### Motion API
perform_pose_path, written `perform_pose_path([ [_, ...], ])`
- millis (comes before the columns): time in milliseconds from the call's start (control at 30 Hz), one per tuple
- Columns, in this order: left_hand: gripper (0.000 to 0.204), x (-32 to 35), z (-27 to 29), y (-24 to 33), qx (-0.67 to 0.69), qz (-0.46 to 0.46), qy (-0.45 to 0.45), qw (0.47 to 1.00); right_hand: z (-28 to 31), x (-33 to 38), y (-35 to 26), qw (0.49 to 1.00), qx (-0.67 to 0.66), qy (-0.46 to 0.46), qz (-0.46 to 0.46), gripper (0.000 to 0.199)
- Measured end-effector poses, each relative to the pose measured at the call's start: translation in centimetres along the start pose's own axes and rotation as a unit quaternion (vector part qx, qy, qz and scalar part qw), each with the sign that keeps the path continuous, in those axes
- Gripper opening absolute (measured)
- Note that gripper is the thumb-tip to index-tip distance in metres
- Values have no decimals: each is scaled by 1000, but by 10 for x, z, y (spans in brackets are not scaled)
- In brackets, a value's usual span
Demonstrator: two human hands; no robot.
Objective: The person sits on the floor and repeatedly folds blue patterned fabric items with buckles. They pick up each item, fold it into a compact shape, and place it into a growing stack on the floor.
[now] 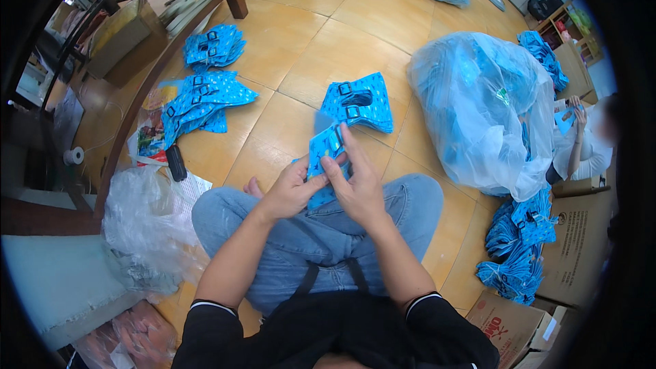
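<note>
Over my crossed legs I hold a blue patterned fabric piece [318, 152] with a dark buckle near its upper end. My left hand [290, 190] grips its lower left side, thumb on the front. On its right edge, my right hand [358, 188] is closed, with the thumb across the front and fingers reaching up by the buckle. Just beyond my hands, a stack of similar blue pieces [376, 99] with dark buckles lies on the floor. Further left are two more piles, a far one [225, 44] and a nearer one [222, 92].
A big clear bag of blue pieces [471, 109] stands at right, near bundled blue pieces [516, 270] and cardboard boxes [577, 246]. A dark handheld object [176, 162] and crumpled clear plastic [147, 215] lie left. Another person [591, 143] sits at far right.
</note>
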State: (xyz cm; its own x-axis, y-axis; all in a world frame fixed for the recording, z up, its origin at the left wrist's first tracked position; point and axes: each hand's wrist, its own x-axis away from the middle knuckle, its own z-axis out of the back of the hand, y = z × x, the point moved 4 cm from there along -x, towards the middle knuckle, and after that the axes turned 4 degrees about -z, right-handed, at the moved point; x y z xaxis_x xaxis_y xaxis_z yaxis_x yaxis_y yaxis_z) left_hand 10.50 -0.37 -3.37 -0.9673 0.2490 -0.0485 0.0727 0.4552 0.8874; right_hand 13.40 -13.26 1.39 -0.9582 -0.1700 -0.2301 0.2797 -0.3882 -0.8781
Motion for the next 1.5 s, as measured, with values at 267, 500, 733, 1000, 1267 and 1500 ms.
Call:
perform_pose_path([
  [267,37,-4,0,-8,-12,64,-37,997,-2,-3,41,962,-202,-54,-178,36],
  [500,49,-4,15,5,116,27,56,991,21,-25,85,992,-103,15,-64,43],
  [733,53,-17,28,1,49,35,118,991,30,-31,119,861,-310,-282,-288,50],
  [1000,44,-67,16,5,158,26,83,984,25,-75,123,867,-361,-274,-209,58],
  [1267,51,-165,71,-69,-233,38,228,945,58,-136,203,987,-93,38,-129,54],
  [1500,80,-170,83,-112,-307,66,314,896,37,-124,243,978,102,121,-138,55],
])
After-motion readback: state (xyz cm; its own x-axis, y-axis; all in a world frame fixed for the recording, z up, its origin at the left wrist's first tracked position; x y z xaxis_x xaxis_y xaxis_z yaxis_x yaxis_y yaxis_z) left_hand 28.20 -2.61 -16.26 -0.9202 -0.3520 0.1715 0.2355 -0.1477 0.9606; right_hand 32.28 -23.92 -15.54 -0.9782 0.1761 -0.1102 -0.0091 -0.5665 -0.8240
